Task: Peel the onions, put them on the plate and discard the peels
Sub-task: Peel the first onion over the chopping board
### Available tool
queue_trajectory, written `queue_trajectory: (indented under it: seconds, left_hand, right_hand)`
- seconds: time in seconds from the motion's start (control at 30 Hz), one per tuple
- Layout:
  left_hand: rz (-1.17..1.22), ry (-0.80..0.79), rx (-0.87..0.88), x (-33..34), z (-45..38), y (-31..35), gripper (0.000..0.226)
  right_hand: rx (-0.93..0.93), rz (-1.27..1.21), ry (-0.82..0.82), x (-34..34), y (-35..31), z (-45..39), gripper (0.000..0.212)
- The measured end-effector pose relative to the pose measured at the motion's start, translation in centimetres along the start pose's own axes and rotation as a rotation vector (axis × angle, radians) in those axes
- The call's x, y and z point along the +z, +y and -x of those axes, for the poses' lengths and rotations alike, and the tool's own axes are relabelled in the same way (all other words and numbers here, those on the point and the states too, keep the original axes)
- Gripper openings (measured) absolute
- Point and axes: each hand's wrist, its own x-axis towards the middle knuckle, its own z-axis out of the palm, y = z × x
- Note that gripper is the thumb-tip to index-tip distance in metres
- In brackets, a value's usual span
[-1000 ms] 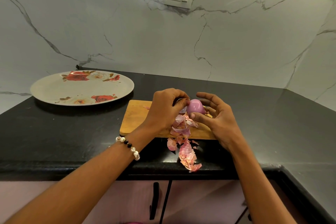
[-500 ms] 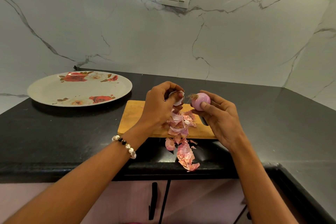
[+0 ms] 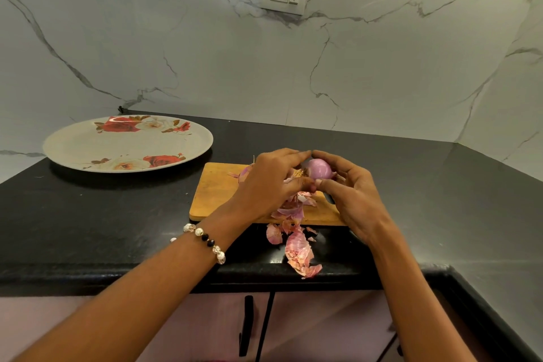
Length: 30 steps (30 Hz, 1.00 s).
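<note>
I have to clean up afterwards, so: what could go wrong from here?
Peels already trail off the board to the counter's front edge; more may fall to the floor. The onion, held in the hands' fingertips above the board, could slip while the left hand picks at its root end.

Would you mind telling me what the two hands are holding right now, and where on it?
The right hand cradles the onion around its rounded body. The left hand pinches at the onion's rooty end, where the skin is coming away.

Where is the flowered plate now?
The flowered plate sits on the black counter at the left, behind and left of the wooden cutting board, near the marble wall.
</note>
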Motion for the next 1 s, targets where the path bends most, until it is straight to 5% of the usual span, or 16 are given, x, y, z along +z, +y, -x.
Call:
queue_trajectory:
  seconds: [0.3, 0.67, 1.0]
  left_hand:
    - [-0.076, 0.108, 0.025, -0.2, 0.0, -0.4, 0.020]
    - [-0.440, 0.070, 0.111, 0.8, -0.2, 0.0, 0.014]
    - [-0.355, 0.129, 0.062, 0.4, -0.1, 0.1, 0.010]
  right_hand:
    - [-0.083, 0.089, -0.063, 0.2, -0.1, 0.2, 0.056]
    - [-0.180, 0.189, -0.077, 0.4, 0.0, 0.2, 0.051]
    - [-0.213, 0.184, -0.109, 0.4, 0.1, 0.3, 0.049]
